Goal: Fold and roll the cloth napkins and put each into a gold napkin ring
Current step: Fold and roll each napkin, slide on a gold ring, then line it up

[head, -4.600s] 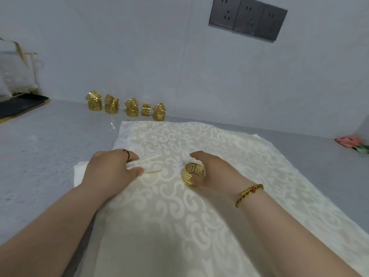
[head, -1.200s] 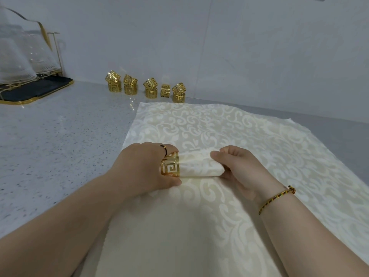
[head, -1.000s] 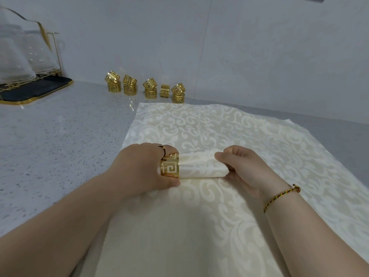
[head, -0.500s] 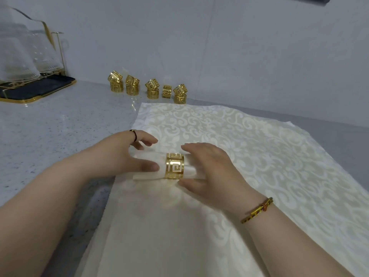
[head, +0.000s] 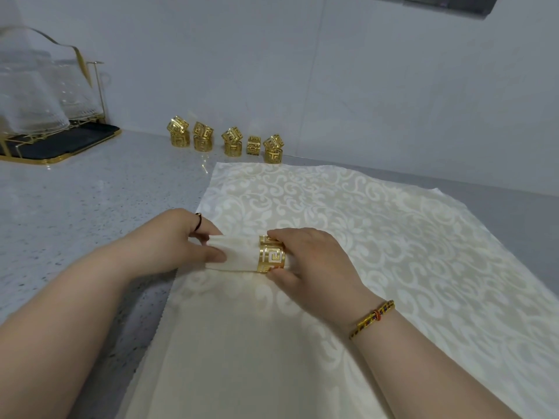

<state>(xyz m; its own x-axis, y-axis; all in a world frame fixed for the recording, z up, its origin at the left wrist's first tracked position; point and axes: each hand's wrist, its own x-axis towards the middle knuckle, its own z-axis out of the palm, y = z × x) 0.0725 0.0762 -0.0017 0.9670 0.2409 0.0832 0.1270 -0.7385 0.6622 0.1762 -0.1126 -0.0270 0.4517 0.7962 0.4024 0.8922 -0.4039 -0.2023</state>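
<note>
A rolled cream napkin (head: 239, 254) lies crosswise on a spread stack of cream patterned napkins (head: 378, 237). A gold napkin ring (head: 270, 254) with a cut-out key pattern sits around the roll, right of its middle. My left hand (head: 178, 240) pinches the roll's left end between thumb and fingers. My right hand (head: 314, 261) grips the ring from the right, thumb below and fingers above, and hides the roll's right end.
Several spare gold rings (head: 225, 142), some stacked in twos, stand in a row by the back wall. A black tray with a gold rim (head: 60, 146) holding glassware sits at the far left. The grey speckled counter (head: 75, 207) lies left of the cloths.
The ring went from my right hand onto the roll at its left end. My hands then swapped ends, and the ring has slid right along the roll.
</note>
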